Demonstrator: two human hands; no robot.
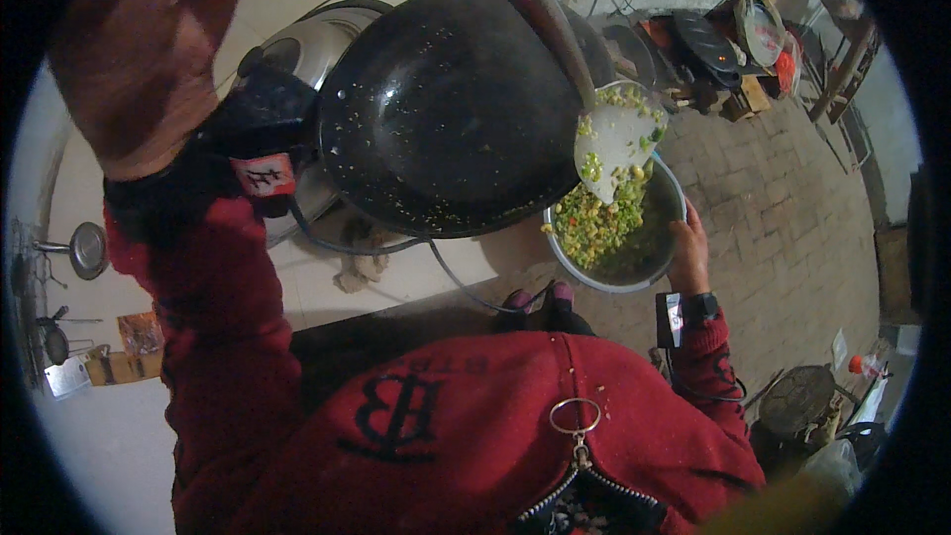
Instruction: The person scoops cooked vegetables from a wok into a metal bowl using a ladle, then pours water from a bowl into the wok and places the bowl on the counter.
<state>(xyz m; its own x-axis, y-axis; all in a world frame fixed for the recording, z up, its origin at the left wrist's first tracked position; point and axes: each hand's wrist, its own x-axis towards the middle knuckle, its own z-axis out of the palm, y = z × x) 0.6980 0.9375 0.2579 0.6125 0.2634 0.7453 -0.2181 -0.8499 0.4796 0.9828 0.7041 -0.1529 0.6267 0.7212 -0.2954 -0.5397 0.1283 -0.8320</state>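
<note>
My right hand [689, 249] grips the right side of a metal bowl [680, 197], which holds a chopped green and yellow food mix [602, 227]. Over the bowl's far rim is the blade of a wok spatula [613, 137] with bits of the food stuck to it. Its long handle rises to the top edge of the picture, towards my raised left hand [160, 52]. The fingers of that hand are mostly cut off, so the grip on the handle is hardly seen. Left of the bowl sits a black wok [453, 111] with small food scraps inside.
Behind the wok is a shiny metal pot lid [327, 37] on the tiled counter [319, 290]. A cloth [362, 260] and a black cable [453, 275] are near the wok. Various items [706, 52] stand by the wall, and a round stool [799, 397] is at lower right.
</note>
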